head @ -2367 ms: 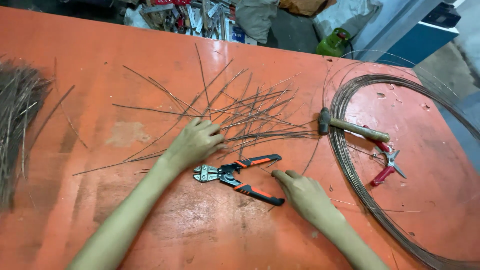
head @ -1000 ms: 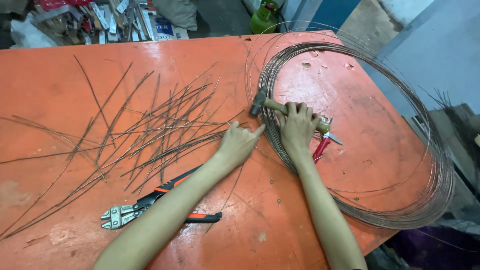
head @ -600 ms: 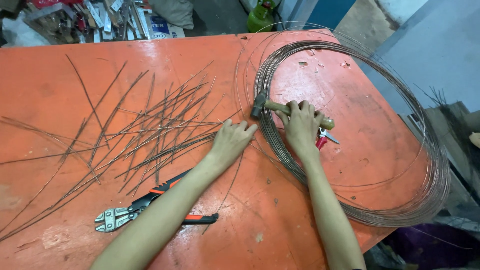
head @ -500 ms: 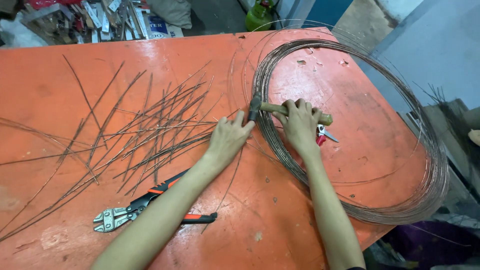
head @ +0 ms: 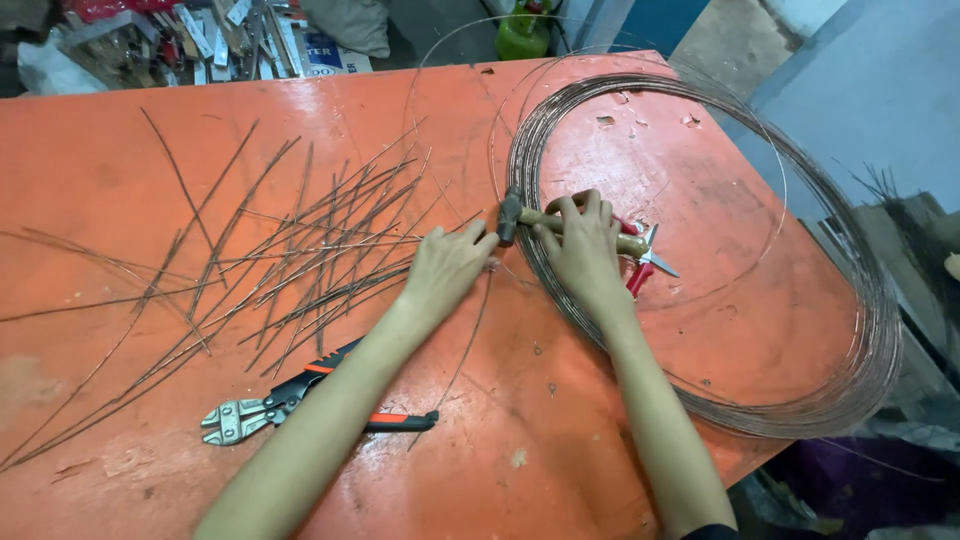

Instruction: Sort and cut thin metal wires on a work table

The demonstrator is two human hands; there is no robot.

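Right hand point(head: 585, 250) fingers curled over wooden-handled steel hammer point(head: 560, 222), lying across near rim of big grey wire coil point(head: 860, 330) on orange table point(head: 120, 170). Left hand point(head: 447, 270) flat, open, holding nothing, beside coil. Risk: hammer head snags coil strands when lifted.

We stretch both bare forearms forward, side by side. Our left hand point(head: 447, 270) lies palm down, fingers loosely spread; our right hand point(head: 585, 250) curls its fingers downward in a grip.
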